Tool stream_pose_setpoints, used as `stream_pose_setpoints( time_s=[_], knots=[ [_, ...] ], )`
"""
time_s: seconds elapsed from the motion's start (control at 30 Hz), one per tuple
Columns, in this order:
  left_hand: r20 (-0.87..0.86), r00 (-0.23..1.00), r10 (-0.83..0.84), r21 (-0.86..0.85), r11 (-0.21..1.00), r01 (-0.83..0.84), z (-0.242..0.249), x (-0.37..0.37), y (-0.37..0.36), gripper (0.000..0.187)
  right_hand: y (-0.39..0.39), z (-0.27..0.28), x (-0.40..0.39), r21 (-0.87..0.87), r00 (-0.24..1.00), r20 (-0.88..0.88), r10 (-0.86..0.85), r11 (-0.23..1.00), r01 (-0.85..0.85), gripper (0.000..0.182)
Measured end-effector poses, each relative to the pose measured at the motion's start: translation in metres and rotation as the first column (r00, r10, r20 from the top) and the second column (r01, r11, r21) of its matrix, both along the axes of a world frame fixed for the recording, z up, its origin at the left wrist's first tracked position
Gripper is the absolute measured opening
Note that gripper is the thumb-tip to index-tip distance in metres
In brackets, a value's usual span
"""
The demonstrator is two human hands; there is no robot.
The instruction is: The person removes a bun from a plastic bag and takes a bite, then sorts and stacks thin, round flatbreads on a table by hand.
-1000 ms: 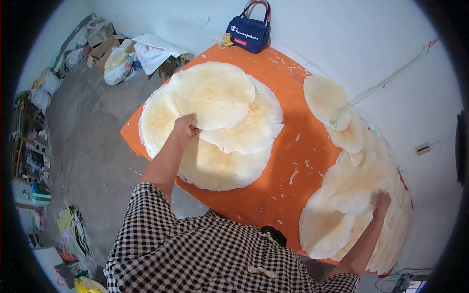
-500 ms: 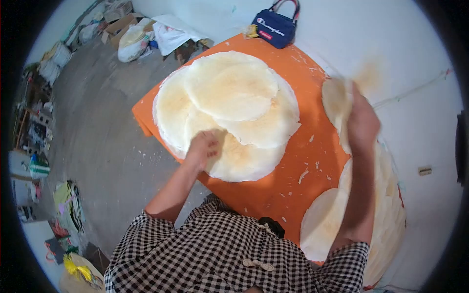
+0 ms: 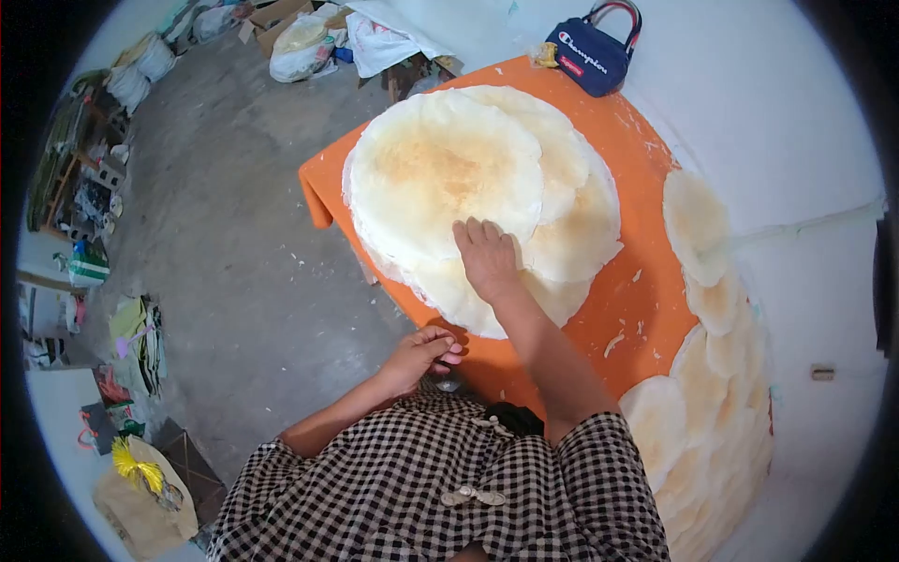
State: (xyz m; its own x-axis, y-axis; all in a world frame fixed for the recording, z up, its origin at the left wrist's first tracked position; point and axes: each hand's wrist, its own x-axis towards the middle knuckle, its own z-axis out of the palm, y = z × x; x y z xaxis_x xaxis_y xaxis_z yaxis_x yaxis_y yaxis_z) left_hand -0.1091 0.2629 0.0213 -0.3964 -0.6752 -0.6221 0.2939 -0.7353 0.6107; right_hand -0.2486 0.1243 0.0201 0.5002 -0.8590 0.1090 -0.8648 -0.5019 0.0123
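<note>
Several thin round pale sheets with browned middles overlap in a pile on the orange tabletop. My right hand rests on the near edge of the top sheet, palm down, fingers a little apart. Near my waist, off the table's near left edge, my left hand is closed, its fingers curled round something small and pinkish that I cannot make out. At the right, more round sheets lie overlapped in a long row along the wall.
A dark blue bag stands at the table's far corner, beside a small yellow packet. Sacks and a cardboard box lie on the floor beyond. A yellow bundle is at the lower left.
My right hand has come from the row at the right to the pile, where another sheet now lies on top at the left. My left hand has drawn back off the pile towards my body.
</note>
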Motion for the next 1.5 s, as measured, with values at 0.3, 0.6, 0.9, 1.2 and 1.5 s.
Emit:
stream_pose_setpoints(
  time_s=[0.3, 0.6, 0.9, 1.2, 1.5],
  knots=[
    [0.062, 0.943, -0.326, -0.059, 0.942, 0.329, 0.001, -0.059, 0.005, 0.016, 0.111, 0.046, -0.144, 0.089, 0.901, 0.245, -0.358, 0.934, 0.346, 0.062],
    [-0.198, 0.774, -0.602, 0.032, 0.785, 0.619, -0.016, -0.185, 0.041, 0.017, 0.365, 0.022, -0.235, 0.258, 0.373, -0.096, -0.923, 0.339, 0.905, 0.081],
    [-0.244, 0.776, -0.582, 0.185, 0.757, 0.627, -0.025, -0.327, 0.139, 0.019, 0.422, 0.013, -0.297, 0.201, 0.407, 0.073, -0.910, 0.414, 0.888, 0.041],
    [-0.171, 0.770, -0.615, -0.031, 0.784, 0.620, -0.028, -0.362, 0.119, 0.036, 0.419, 0.005, -0.325, 0.728, -0.053, 0.532, -0.845, 0.425, 0.538, 0.025],
    [-0.294, 0.759, -0.582, -0.299, 0.810, 0.505, 0.022, -0.338, 0.071, 0.044, 0.333, 0.061, -0.307, 0.821, -0.394, 0.569, -0.722, 0.527, 0.220, 0.024]
  ],
)
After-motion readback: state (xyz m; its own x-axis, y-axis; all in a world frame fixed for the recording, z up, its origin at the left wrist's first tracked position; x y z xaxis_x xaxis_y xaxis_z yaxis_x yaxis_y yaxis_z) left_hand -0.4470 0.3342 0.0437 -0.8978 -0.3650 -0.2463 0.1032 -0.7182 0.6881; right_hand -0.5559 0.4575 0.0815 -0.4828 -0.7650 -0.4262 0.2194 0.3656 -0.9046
